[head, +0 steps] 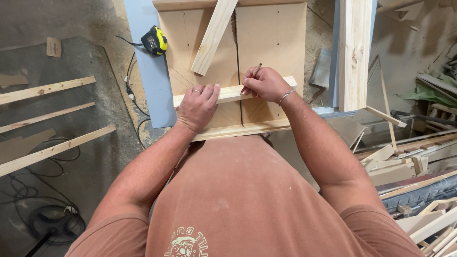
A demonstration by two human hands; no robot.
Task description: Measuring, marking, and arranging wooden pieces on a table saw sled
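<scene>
— On the bench's left edge, what lies there?

— Tape measure (155,40), yellow and black, on the grey strip beside the sled (271,38). Further left, three long slats (47,88) lie on the floor.

— And the left hand (197,105)?

— It presses down on a short batten (233,93) that lies across the sled, just behind its near fence. Fingers are curled over the batten's top edge, clamping it flat, not lifting it.

— The right hand (266,84)?

— Fingers pinched shut round a pencil (252,76), tip on the batten close to the saw slot in the sled's middle. Looks like marking a line is the step in hand. I'd judge that the next move calls for the batten to stay still under the left hand while the stroke is finished.

— Anything else on the sled?

— A loose offcut (214,35) leans diagonally toward the far edge. At the right edge a thick plank (354,52) runs away from the camera.

— Any containers?

— None that I can make out. Right of the bench is just a heap of scrap wood (419,162) on the floor.
</scene>
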